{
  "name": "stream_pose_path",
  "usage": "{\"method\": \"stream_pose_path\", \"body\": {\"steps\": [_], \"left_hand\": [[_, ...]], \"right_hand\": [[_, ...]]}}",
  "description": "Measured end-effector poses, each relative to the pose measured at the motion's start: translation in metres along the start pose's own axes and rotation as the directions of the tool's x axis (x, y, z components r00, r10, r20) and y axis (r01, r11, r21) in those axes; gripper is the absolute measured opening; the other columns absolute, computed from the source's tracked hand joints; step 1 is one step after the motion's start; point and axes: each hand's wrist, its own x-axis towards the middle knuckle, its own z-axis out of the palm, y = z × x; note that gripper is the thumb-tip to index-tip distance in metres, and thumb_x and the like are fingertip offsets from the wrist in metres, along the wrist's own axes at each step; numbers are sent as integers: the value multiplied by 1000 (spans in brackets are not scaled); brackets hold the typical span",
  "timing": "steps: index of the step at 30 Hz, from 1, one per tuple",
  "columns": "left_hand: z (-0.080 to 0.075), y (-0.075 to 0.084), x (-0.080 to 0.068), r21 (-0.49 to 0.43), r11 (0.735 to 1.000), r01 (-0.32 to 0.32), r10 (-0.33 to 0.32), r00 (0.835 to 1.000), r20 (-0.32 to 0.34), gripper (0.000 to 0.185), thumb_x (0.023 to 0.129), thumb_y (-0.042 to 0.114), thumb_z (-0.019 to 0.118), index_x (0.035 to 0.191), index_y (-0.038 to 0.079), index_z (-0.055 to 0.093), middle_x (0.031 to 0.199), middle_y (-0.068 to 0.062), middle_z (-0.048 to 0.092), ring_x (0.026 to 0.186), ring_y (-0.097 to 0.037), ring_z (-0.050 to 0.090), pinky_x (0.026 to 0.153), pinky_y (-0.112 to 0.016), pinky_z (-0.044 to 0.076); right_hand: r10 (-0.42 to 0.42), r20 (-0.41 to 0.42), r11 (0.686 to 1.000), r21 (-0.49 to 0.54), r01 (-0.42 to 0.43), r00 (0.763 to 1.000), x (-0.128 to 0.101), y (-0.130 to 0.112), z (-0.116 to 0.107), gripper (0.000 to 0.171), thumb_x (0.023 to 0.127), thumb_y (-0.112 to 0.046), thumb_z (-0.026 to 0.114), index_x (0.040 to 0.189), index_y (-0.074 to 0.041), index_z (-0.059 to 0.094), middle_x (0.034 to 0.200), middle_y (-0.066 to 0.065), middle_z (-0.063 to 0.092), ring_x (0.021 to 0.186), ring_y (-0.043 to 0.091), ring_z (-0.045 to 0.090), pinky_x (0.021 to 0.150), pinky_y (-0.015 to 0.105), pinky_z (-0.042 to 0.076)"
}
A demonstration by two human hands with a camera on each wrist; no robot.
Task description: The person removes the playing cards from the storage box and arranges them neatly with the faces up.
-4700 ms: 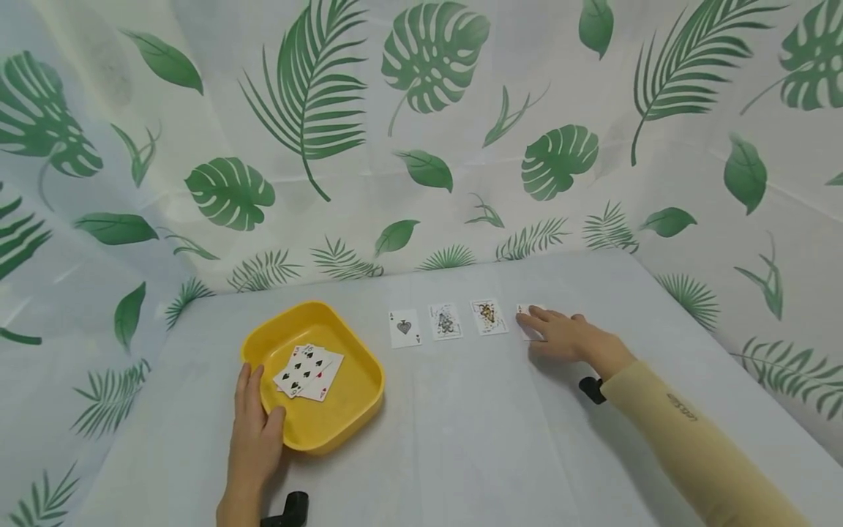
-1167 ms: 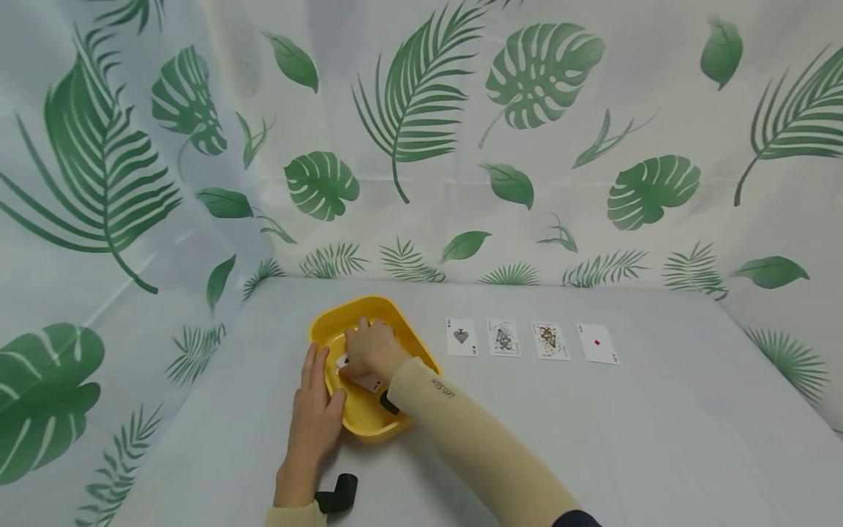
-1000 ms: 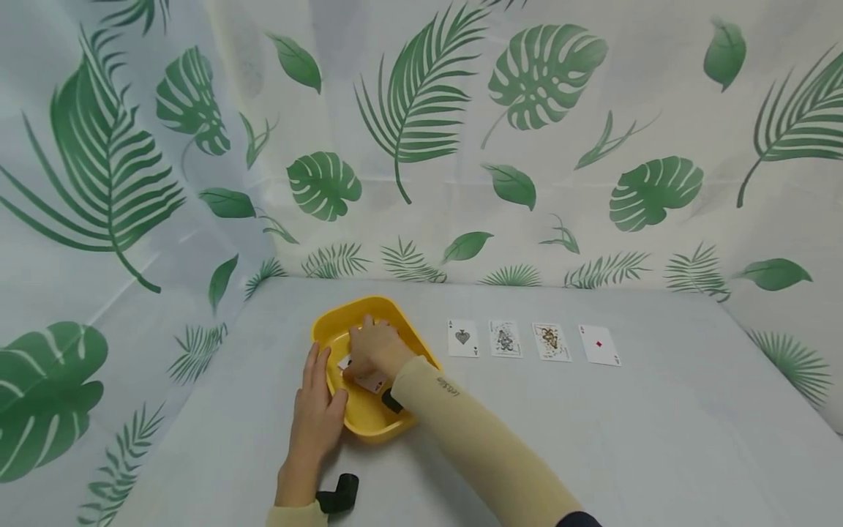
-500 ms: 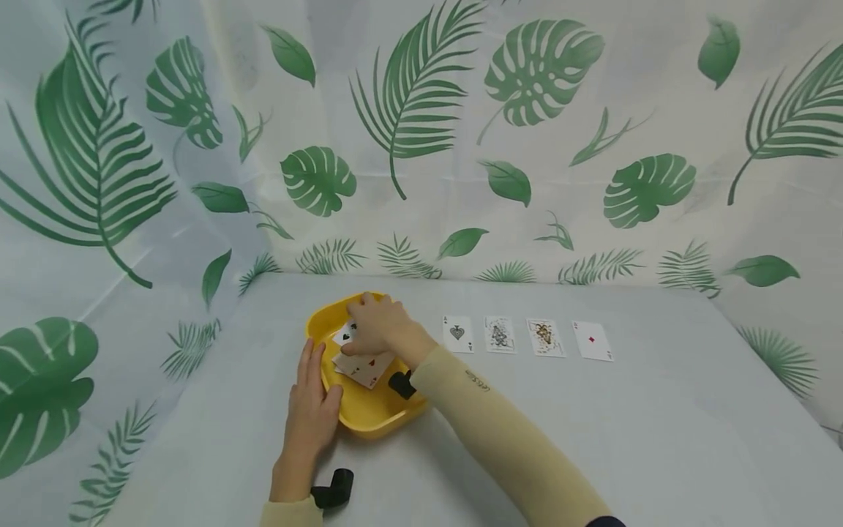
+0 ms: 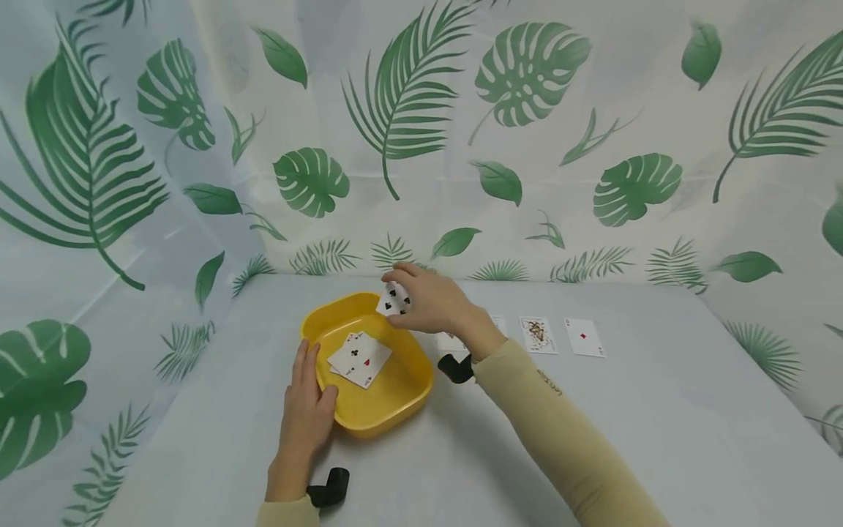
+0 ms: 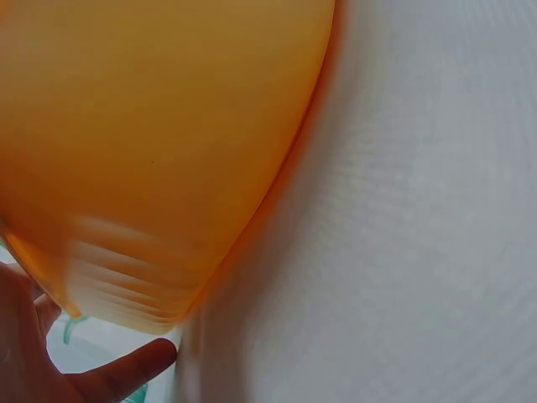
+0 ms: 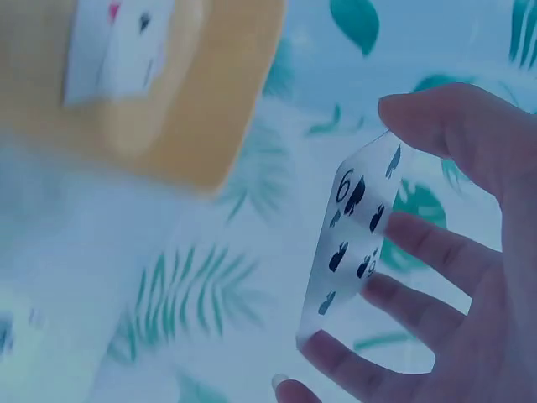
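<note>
Pale yellow sleeves cover both arms; small dark lettering marks the right sleeve (image 5: 560, 432); black wrist-mounted devices.

Bright, even, diffuse light in the head view, seemingly from overhead; only soft shadows, falling toward 5 o'clock beneath the right hand (image 5: 431, 304) and its sleeve on the surface (image 5: 658, 417). No hard glare. Wide-angle bending of the leaf-print backdrop (image 5: 132, 146) at 9 and 3 o'clock. Sharp across the centre. In the left wrist view, very close and soft, with motion streaks on the yellow tray (image 6: 151, 126) toward 7 o'clock. In the right wrist view, a cold blue cast, tray and backdrop smeared by motion, the held card (image 7: 352, 239) moderately sharp.
</note>
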Motion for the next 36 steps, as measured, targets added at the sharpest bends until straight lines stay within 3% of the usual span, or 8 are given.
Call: {"method": "stream_pose_path", "body": {"steps": [7, 15, 21, 30, 36], "left_hand": [[0, 1, 0, -2, 1000, 8, -8, 1000, -2, 70, 93, 10, 46, 159, 8, 24, 169, -5, 6, 150, -36, 19, 114, -69, 9], [-1, 5, -1, 2, 1000, 12, -12, 1000, 4, 70, 93, 9, 45, 159, 8, 24, 169, -6, 6, 150, -36, 18, 114, -69, 10], [-2, 6, -3, 3, 1000, 26, -26, 1000, 13, 69, 94, 10, 45, 160, 7, 24, 169, -5, 4, 151, -35, 17, 115, -67, 9], [0, 3, -3, -8, 1000, 26, -26, 1000, 0, 70, 93, 10, 45, 159, 7, 24, 169, -2, 4, 151, -34, 17, 116, -65, 10], [1, 2, -3, -5, 1000, 18, -19, 1000, -5, 70, 92, 10, 45, 159, 7, 24, 169, -4, 5, 149, -35, 21, 116, -64, 12]], "right_hand": [[-32, -32, 997, -70, 29, 999, -34, 40, -6, 62, 86, -31, 70, 145, -22, 54, 162, 5, 31, 138, 41, 38, 103, 62, 40], [-42, 4, 996, -79, 42, 999, -70, 69, 18, 61, 83, -24, 68, 143, -22, 56, 162, 5, 32, 140, 39, 35, 100, 65, 37], [-45, 67, 997, -60, 49, 997, -87, 72, 40, 59, 83, -24, 69, 141, -23, 57, 162, 4, 33, 141, 39, 35, 98, 65, 37], [-36, 178, 998, -42, 45, 983, -95, 67, 63, 58, 86, -31, 76, 140, -23, 58, 160, 5, 36, 139, 39, 38, 100, 73, 32], [-18, 231, 998, -49, 30, 973, -99, 62, 76, 56, 85, -34, 75, 139, -27, 60, 158, 1, 40, 138, 36, 39, 102, 71, 32]]}}
